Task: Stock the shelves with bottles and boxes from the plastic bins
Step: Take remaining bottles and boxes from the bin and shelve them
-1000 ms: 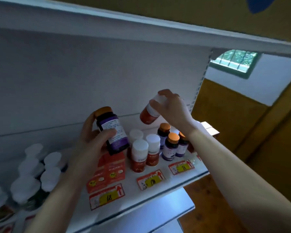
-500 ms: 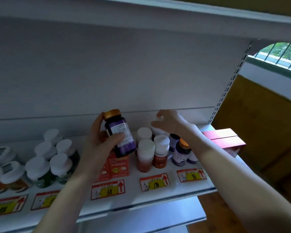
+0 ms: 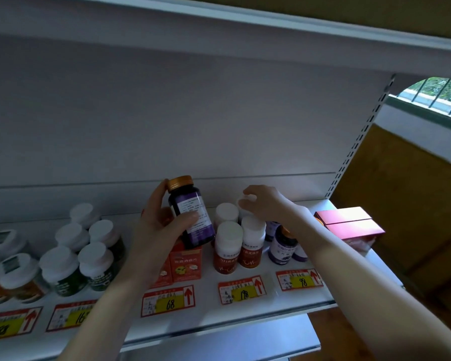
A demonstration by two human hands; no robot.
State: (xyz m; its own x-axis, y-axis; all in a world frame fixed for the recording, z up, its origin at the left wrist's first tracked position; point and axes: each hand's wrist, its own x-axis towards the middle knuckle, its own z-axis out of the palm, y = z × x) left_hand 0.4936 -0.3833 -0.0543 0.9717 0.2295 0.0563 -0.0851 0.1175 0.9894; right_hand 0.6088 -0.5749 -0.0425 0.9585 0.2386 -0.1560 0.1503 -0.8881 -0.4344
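Observation:
My left hand grips a dark purple bottle with an orange cap, tilted, above the orange boxes on the white shelf. My right hand rests its fingers on the white cap of an orange-red bottle at the back of a group of white-capped orange-red bottles. That bottle's body is hidden behind the front ones. Purple bottles stand under my right forearm.
Green bottles with white caps fill the shelf's left part, with jars at the far left. Pink-red boxes lie at the right end. Price tags line the front edge. Another shelf runs overhead.
My right hand brought the orange-red bottle down from mid-air and set it upright at the back of the group. The left hand still holds the purple bottle.

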